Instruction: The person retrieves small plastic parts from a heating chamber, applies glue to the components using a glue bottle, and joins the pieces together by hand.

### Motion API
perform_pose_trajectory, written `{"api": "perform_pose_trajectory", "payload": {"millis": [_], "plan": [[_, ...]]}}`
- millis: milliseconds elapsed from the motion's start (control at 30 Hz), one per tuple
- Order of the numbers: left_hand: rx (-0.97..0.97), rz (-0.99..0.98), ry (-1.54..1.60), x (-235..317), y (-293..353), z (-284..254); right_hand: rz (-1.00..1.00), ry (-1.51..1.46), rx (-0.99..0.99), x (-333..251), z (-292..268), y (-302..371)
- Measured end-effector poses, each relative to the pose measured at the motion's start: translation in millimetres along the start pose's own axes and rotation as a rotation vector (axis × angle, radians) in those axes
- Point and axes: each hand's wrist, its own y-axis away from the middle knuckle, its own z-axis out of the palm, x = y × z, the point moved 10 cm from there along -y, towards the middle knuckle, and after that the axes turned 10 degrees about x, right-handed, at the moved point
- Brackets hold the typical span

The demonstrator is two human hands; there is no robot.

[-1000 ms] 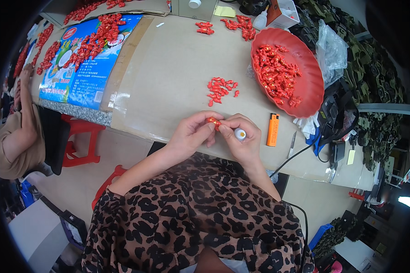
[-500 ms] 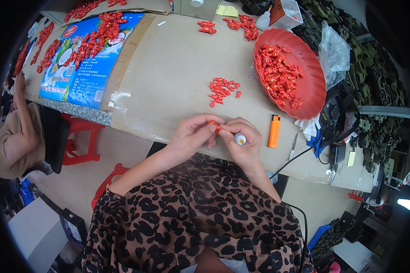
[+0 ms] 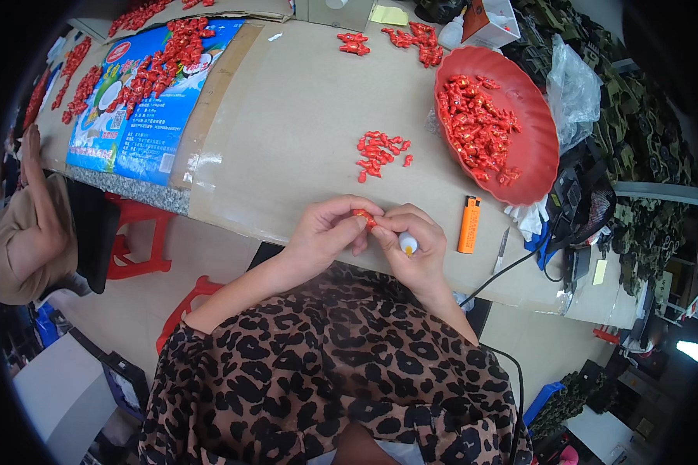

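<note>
A small red piece [image 3: 364, 218] sits at centre frame, pinched between the fingertips of both hands. The left hand [image 3: 329, 232] closes on it; the right hand [image 3: 411, 246] also grips a white tube [image 3: 408, 246]. Beside them to the right lies an orange lighter [image 3: 468, 225], with a red bowl [image 3: 537, 147] at upper right.

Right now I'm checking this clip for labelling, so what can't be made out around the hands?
- Head view: the small red piece is mostly covered by the fingertips of the left hand and right hand; its shape is unclear.
- Head view: the white-tipped tool shows only its tip; the right hand hides the rest.
- Head view: the pieces in the red bowl are too small to tell apart.
- Head view: the dark rim cuts off the table's far left.
</note>
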Motion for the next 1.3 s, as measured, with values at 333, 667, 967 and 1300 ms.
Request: {"api": "perform_pose_trajectory", "payload": {"millis": [333,667,967,1300], "plan": [[-0.007,0.0,-0.017,1.1,0.7,1.0,-0.023,0.023,-0.001,-2.1,0.2,0.7],[-0.017,0.01,0.005,-0.4,0.6,0.3,-0.029,0.016,0.0,-2.4,-0.5,0.3],[-0.023,0.004,0.027,2.0,1.7,1.4,-0.071,0.035,-0.003,-5.8,0.1,1.1],[-0.028,0.01,0.018,0.9,1.5,1.4,-0.115,0.034,-0.036,-8.5,1.0,2.0]]}}
